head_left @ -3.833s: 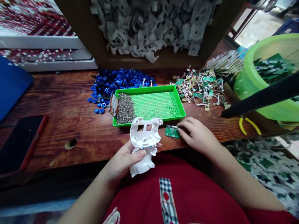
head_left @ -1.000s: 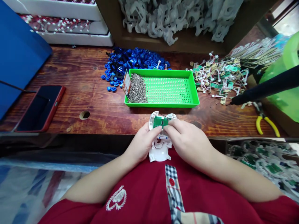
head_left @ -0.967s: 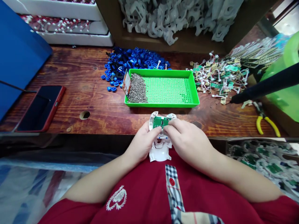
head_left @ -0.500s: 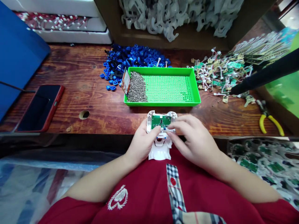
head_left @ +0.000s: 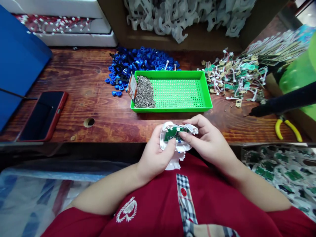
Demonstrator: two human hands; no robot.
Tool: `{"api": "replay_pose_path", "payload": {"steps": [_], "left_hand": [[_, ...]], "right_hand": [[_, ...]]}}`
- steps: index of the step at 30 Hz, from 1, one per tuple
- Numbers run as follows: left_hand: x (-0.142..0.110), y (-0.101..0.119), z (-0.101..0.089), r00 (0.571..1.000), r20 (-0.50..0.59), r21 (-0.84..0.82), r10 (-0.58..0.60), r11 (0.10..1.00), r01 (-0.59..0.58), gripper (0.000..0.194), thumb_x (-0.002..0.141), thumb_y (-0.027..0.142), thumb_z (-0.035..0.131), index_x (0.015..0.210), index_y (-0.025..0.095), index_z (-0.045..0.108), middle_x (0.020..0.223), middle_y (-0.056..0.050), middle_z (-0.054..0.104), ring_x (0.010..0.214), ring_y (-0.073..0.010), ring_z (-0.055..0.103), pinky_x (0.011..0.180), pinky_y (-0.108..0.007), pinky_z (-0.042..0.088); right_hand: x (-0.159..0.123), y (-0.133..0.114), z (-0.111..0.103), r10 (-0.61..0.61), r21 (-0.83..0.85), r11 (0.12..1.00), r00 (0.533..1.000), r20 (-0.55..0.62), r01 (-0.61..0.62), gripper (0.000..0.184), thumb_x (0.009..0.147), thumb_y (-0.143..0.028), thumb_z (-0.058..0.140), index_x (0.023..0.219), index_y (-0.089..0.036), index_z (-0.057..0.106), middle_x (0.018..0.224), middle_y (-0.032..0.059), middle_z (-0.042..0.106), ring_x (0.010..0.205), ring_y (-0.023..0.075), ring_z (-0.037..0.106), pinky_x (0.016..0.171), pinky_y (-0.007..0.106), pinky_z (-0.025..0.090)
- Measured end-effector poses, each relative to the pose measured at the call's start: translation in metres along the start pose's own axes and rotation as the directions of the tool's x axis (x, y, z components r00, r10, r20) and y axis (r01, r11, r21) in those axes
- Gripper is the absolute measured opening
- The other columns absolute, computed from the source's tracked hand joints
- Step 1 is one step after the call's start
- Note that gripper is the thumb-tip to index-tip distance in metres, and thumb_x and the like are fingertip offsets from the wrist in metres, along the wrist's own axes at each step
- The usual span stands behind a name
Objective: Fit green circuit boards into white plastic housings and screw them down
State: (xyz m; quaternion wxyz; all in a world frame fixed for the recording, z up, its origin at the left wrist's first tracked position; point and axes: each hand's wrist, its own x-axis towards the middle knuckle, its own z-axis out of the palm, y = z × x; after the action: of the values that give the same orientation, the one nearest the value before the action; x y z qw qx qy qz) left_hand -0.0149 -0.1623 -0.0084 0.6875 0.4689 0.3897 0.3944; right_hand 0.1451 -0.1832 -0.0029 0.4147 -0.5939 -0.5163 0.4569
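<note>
A person in a red shirt (head_left: 158, 204) grips a white plastic housing (head_left: 185, 147) with both hands at the front edge of a stained wooden counter (head_left: 81, 82), the piece held just in front of the shirt and on the near side of a bright green tray (head_left: 172, 110). The left hand (head_left: 156, 154) is clamped on the housing's left side, its thumb bent over the inside; the right hand (head_left: 208, 138) closes on the opposite side, its thumb pressed against a green circuit board (head_left: 171, 133) seated within the shell, a thin dark wire running along the top. Small metal screws (head_left: 145, 93) heap at the left end of the perforated tray, next to a card (head_left: 132, 86) leaning at a tilt. Behind the tray spreads a pile of blue parts (head_left: 148, 59); to its right lies a tangle of small boards with white connectors (head_left: 232, 74). A phone in a red case (head_left: 40, 115) rests at far left, while yellow-handled pliers (head_left: 288, 130) lie at right below a black tool with a thin tip (head_left: 276, 103). White plastic shells (head_left: 170, 18) fill a box (head_left: 197, 40) at the back.
</note>
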Motion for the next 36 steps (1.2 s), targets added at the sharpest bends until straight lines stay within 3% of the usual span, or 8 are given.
{"api": "replay_pose_path", "payload": {"steps": [3, 9, 12, 14, 18, 24, 31, 36], "left_hand": [[0.002, 0.002, 0.000, 1.000, -0.007, 0.035, 0.001, 0.999, -0.001, 0.026, 0.081, 0.018, 0.060, 0.106, 0.023, 0.055, 0.093, 0.002, 0.067, 0.085, -0.0112, 0.063, 0.079, -0.020, 0.049], [0.016, 0.022, -0.002, 0.953, -0.008, -0.280, -0.303, 0.916, 0.289, 0.035, 0.078, 0.021, 0.064, 0.111, 0.021, 0.055, 0.094, -0.003, 0.071, 0.083, -0.0184, 0.068, 0.075, -0.028, 0.054], [0.018, 0.035, -0.011, 0.909, 0.019, -0.390, -0.417, 0.834, 0.391, 0.028, 0.073, 0.023, 0.065, 0.100, 0.017, 0.059, 0.075, -0.004, 0.071, 0.061, -0.0193, 0.068, 0.056, -0.028, 0.054], [0.017, 0.042, -0.019, 0.873, 0.047, -0.391, -0.485, 0.795, 0.463, 0.028, 0.070, 0.019, 0.066, 0.097, 0.016, 0.060, 0.073, -0.006, 0.071, 0.057, -0.0199, 0.067, 0.052, -0.028, 0.053], [0.012, 0.046, -0.034, 0.855, 0.098, -0.374, -0.509, 0.777, 0.506, 0.034, 0.064, 0.012, 0.067, 0.098, 0.014, 0.061, 0.076, -0.011, 0.073, 0.059, -0.0215, 0.068, 0.054, -0.030, 0.054], [0.006, 0.042, -0.044, 0.919, 0.068, -0.404, -0.387, 0.832, 0.381, 0.045, 0.060, 0.017, 0.069, 0.105, 0.015, 0.061, 0.084, -0.012, 0.073, 0.063, -0.0219, 0.067, 0.060, -0.031, 0.054], [0.002, 0.036, -0.037, 0.940, -0.082, -0.318, -0.332, 0.902, 0.292, 0.071, 0.056, 0.014, 0.077, 0.121, 0.022, 0.051, 0.097, -0.007, 0.071, 0.085, -0.0247, 0.067, 0.073, -0.032, 0.052], [0.004, 0.032, -0.037, 0.929, -0.183, -0.314, -0.322, 0.914, 0.256, 0.051, 0.063, 0.017, 0.077, 0.110, 0.020, 0.057, 0.095, -0.003, 0.071, 0.079, -0.0170, 0.067, 0.081, -0.031, 0.051]], "right_hand": [[0.000, 0.002, 0.001, -0.009, 0.000, 1.000, 1.000, -0.011, 0.009, 0.025, 0.081, -0.038, 0.061, 0.099, -0.024, 0.051, 0.094, -0.0011, 0.060, 0.083, 0.0114, 0.057, 0.075, 0.025, 0.049], [0.005, 0.001, -0.003, -0.093, 0.098, 0.990, 0.994, -0.056, 0.098, 0.038, 0.086, -0.038, 0.054, 0.122, -0.027, 0.043, 0.107, 0.0027, 0.058, 0.089, 0.0112, 0.059, 0.076, 0.024, 0.052], [0.013, 0.006, -0.029, -0.317, -0.221, 0.944, 0.864, -0.392, 0.246, 0.030, 0.087, -0.034, 0.052, 0.115, -0.024, 0.047, 0.105, 0.0042, 0.057, 0.088, 0.0123, 0.059, 0.080, 0.027, 0.051], [0.023, 0.011, -0.052, -0.410, -0.571, 0.818, 0.770, -0.489, 0.073, 0.022, 0.088, -0.031, 0.049, 0.107, -0.020, 0.052, 0.102, 0.0062, 0.057, 0.092, 0.0149, 0.058, 0.084, 0.029, 0.049], [0.052, 0.017, -0.093, -0.217, -0.823, 0.498, 0.880, -0.423, -0.273, 0.022, 0.086, -0.023, 0.045, 0.099, -0.013, 0.059, 0.098, 0.0126, 0.059, 0.094, 0.0237, 0.056, 0.084, 0.037, 0.045], [0.088, 0.003, -0.112, -0.162, -0.904, 0.407, 0.964, -0.212, -0.130, 0.018, 0.083, -0.024, 0.047, 0.087, -0.017, 0.064, 0.092, 0.0085, 0.060, 0.082, 0.0198, 0.055, 0.075, 0.032, 0.043], [0.145, -0.043, -0.078, -0.216, -0.930, 0.348, 0.975, 0.045, 0.120, 0.024, 0.088, -0.026, 0.043, 0.102, -0.018, 0.061, 0.105, 0.0073, 0.060, 0.101, 0.0181, 0.054, 0.090, 0.030, 0.041], [0.215, -0.063, -0.046, 0.039, -0.960, 0.279, 0.999, 0.010, -0.001, 0.020, 0.083, -0.022, 0.054, 0.099, -0.014, 0.063, 0.103, 0.0115, 0.062, 0.096, 0.0231, 0.058, 0.084, 0.039, 0.045]]}}
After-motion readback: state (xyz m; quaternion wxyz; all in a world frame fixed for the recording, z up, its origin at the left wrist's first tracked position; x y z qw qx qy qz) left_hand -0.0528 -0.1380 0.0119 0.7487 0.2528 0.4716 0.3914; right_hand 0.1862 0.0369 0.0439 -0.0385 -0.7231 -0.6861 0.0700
